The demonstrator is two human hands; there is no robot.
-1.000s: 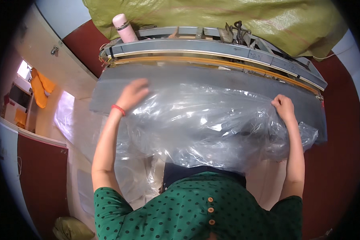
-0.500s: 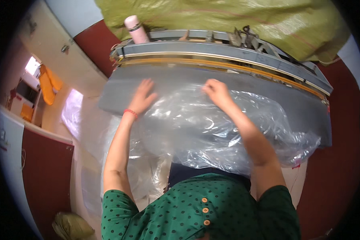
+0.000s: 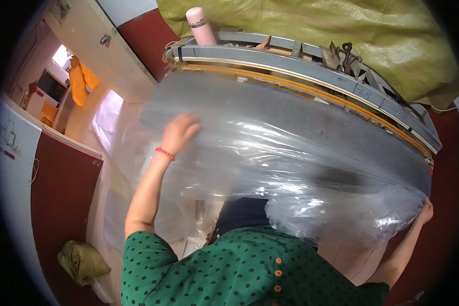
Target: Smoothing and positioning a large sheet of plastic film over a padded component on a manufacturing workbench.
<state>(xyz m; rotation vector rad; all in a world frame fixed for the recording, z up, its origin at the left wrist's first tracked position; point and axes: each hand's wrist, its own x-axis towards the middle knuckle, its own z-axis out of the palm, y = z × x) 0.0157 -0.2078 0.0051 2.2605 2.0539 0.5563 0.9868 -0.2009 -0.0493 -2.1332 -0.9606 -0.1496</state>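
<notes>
Clear plastic film (image 3: pixel 270 168) is spread over a long grey padded surface (image 3: pixel 311 109) in front of me and hangs in crumpled folds along its near edge. My left hand (image 3: pixel 180 133), with a red bead bracelet at the wrist, lies over the film near the left end; its fingers are somewhat blurred but look stretched out and hold nothing. At the far right my right hand (image 3: pixel 427 210) is closed on the edge of the film at the corner of the surface. Between the two hands the film runs in taut creases.
Behind the surface runs a long grey metal frame (image 3: pixel 290 58) with an orange strip. A pink flask (image 3: pixel 201 28) and metal clamps (image 3: pixel 344 58) stand on it. Green woven sheeting (image 3: pixel 311 30) covers the back. An open door (image 3: pixel 104 56) is at left, a green sack (image 3: pixel 83 261) at lower left.
My right hand has swung from the middle out to the far right, pulling the film along. My left hand stays over the left part. The view has shifted slightly.
</notes>
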